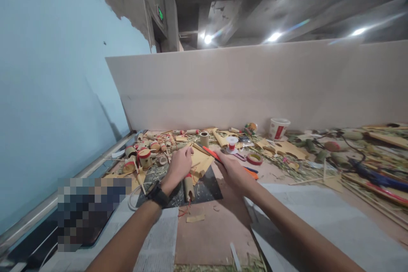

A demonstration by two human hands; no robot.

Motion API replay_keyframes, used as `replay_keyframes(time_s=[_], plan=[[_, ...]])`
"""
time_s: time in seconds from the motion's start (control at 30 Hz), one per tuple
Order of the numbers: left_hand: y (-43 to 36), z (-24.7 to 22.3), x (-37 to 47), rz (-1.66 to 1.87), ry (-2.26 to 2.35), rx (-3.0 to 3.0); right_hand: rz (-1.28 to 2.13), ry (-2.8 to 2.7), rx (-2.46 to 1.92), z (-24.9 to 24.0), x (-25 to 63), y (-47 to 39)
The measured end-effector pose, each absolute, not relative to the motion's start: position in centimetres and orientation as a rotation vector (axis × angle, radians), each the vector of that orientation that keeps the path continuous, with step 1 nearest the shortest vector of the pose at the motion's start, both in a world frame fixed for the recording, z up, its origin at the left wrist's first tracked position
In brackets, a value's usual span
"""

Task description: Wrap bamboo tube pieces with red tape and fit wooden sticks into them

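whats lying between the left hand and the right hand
In the head view, a flat yellow piece lies between the left hand and right hand, partly over a black mat; the right hand's orange tool reaches into that gap.

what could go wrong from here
The orange knife-like tool in the right hand points toward the left hand, so a slip might nick it. The upright bamboo tube stands just beyond the hands and could get knocked over.

Black wristwatch point(158, 195), left; bare forearms point(280, 216)
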State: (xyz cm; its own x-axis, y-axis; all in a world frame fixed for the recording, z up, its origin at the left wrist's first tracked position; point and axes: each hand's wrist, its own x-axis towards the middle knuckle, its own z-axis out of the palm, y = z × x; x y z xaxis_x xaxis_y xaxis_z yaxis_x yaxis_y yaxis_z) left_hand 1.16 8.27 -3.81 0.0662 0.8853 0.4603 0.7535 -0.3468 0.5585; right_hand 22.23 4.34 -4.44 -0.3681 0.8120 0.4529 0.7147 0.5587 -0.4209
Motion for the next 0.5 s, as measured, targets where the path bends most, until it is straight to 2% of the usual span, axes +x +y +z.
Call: replay_keyframes(time_s=[0.5], plan=[[8.26, -4.07, 1.41, 1.126, 1.653, 2.186, 0.193, -2.135, -1.221, -4.46, 22.21, 4.4]])
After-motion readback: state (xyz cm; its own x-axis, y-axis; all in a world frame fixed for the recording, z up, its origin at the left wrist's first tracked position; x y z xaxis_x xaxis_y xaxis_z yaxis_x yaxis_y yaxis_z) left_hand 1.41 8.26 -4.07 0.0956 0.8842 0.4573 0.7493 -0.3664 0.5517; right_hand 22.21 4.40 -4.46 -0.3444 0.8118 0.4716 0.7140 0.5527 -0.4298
